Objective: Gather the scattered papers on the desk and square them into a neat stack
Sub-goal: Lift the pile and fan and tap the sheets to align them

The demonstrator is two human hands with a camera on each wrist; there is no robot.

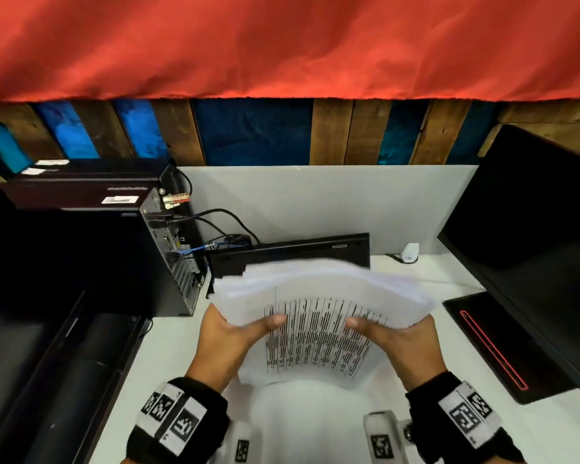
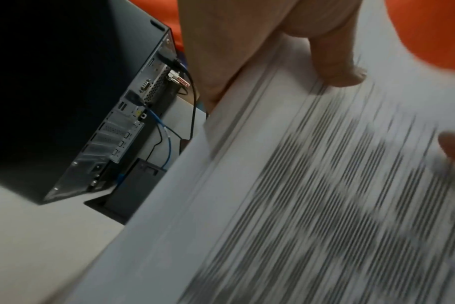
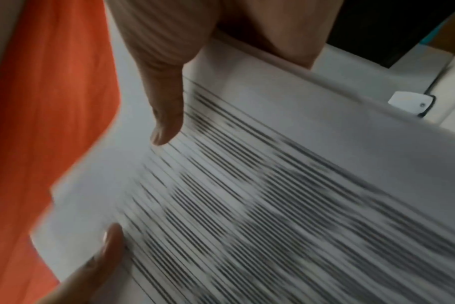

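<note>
- Sheaf of white printed paper sheets (image 1: 318,326) held above white desk (image 1: 315,430), edges fanned, long axis left to right.
- Left hand (image 1: 230,339) and right hand (image 1: 394,339) pinching opposite short edges, equally near.

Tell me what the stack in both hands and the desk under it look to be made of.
Stack of papers: thin white printed paper, matte; it bows between the left hand and right hand, sheet edges showing. Desk: smooth white surface, likely laminate; faint sheen, no grain.
</note>
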